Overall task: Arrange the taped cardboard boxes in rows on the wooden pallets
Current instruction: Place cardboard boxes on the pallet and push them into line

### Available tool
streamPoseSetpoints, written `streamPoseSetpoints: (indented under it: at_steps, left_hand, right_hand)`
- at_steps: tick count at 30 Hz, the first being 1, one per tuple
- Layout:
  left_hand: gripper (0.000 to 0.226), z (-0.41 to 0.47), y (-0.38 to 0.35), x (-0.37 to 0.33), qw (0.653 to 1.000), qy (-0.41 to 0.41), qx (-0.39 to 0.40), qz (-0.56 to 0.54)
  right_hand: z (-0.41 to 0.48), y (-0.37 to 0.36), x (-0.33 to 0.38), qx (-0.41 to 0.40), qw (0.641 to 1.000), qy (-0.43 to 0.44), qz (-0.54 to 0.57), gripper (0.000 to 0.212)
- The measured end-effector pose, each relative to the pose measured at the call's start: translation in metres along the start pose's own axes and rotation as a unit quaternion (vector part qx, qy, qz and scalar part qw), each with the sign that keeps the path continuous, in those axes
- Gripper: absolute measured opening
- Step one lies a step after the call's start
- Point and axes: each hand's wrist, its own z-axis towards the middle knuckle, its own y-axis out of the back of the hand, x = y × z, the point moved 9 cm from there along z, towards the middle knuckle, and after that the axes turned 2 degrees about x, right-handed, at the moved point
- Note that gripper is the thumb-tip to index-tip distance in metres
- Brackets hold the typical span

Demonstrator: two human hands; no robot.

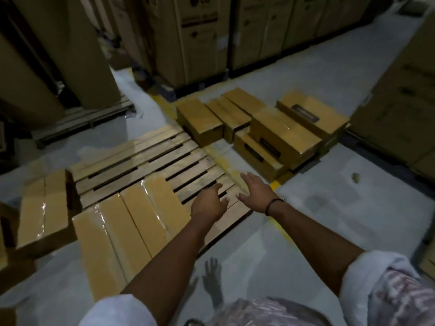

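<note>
Cardboard boxes [146,212] lie left of left grip [208,204].

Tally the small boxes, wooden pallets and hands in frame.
Small boxes: 9 visible (2 on the near pallet, 1 left of it, 6 in the blurred far pile)
Wooden pallets: 2 (far pallet at left)
Hands: 2, left hand, right hand
Total: 13
</note>
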Motion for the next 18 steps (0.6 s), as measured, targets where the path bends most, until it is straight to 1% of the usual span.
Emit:
streamPoseSetpoints:
  at_steps: [4, 7, 12, 15, 18]
  left_hand:
    - [0.060, 0.001, -0.035, -0.040, 1.000, -0.013, 0.022, 0.013]
    - [0.059, 0.002, -0.064, -0.076, 0.999, -0.013, 0.037, 0.021]
    - [0.061, 0.011, -0.099, -0.153, 0.999, -0.033, 0.022, 0.012]
    - [0.060, 0.019, -0.114, -0.200, 0.999, -0.044, 0.014, 0.004]
    - [0.059, 0.031, -0.124, -0.244, 0.998, -0.058, 0.013, 0.000]
  right_hand:
    - [-0.027, 0.023, -0.064, -0.012, 0.999, -0.026, 0.021, 0.080]
    - [-0.049, 0.036, -0.126, -0.026, 0.997, -0.052, 0.041, 0.079]
    - [-0.071, 0.068, -0.221, -0.055, 0.994, -0.080, 0.058, 0.080]
    - [-0.077, 0.083, -0.258, -0.068, 0.991, -0.084, 0.080, 0.080]
    - [-0.078, 0.095, -0.281, -0.070, 0.991, -0.082, 0.076, 0.080]
